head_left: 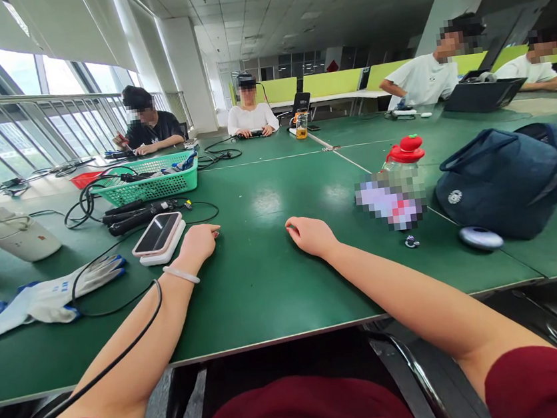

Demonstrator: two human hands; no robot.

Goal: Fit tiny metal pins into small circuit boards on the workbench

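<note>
My left hand (200, 242) rests on the green table (262, 285) with its fingers curled in, and no object shows in it. Close beside it, a phone (158, 234) in a pale pink case lies on a white block (167, 251). A pale band (181, 274) circles my left wrist. Across from it, my right hand (312, 234) also lies on the tabletop, fingers curled together, with nothing visible in its grip. The two hands are apart, bare green surface between them. A black cable (156, 310) passes over my left forearm.
Leftward lie work gloves (61, 291), a pale tumbler (20, 235), black handled tools (133, 215) and a green basket (155, 186). Rightward stand a red-lidded bottle (406, 154), a navy bag (501, 177) and a round white device (481, 238). Several people sit around the table.
</note>
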